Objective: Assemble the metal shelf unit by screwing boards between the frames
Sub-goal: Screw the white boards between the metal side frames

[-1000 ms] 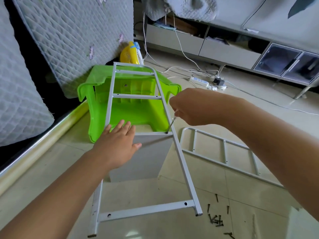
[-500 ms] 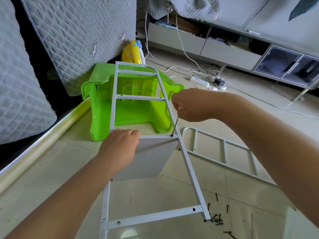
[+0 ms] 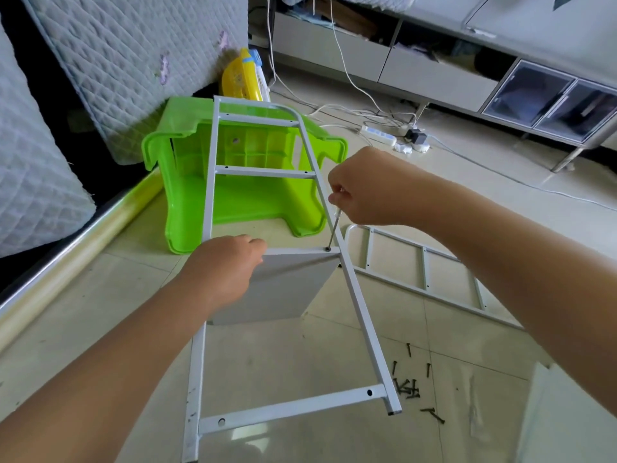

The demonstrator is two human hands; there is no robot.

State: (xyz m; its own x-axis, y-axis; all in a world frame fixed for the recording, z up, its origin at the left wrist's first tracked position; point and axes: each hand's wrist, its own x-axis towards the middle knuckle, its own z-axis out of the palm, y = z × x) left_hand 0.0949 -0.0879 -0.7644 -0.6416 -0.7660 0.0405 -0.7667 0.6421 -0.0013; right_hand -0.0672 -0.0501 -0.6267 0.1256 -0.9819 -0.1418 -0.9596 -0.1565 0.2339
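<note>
Now right hand [image 3: 364, 192] gripping screwdriver [image 3: 334, 228] above board [image 3: 287, 282], left hand [image 3: 227, 269] curled over its edge

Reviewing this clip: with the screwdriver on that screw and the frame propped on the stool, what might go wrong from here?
1. The white metal frame leans on the tipped green plastic stool; pushing on the thin screwdriver in the right hand could slide it.
2. Only the left hand steadies the white board, so it may shift off the hole.
3. Loose black screws lie by the frame's foot and could scatter.

A green plastic stool [image 3: 253, 182] is tipped on the floor [image 3: 66, 329]; a power strip [image 3: 379, 134] lies near the cabinet [image 3: 434, 75].
</note>
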